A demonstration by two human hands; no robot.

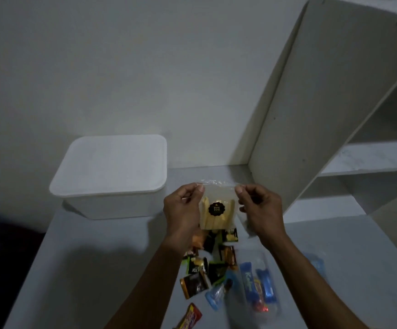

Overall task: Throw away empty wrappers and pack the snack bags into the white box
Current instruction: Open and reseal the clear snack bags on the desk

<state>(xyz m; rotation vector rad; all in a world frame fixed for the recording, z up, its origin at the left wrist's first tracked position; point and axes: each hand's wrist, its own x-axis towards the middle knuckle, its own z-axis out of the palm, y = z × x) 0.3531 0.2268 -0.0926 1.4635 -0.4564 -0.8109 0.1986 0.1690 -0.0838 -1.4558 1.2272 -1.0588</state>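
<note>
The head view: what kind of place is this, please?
Probably a room at home: a plain wall, a white shelf unit and a white table with a lidded white box and snacks.

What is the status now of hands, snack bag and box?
Both hands, left and right, pinch clear snack bag by top corners. White box lid on. Other snacks loose on table.

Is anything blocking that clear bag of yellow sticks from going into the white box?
Yes: the white plastic box is closed by its flat white lid. Both hands pinch the clear bag of yellow sticks beside it.
</note>
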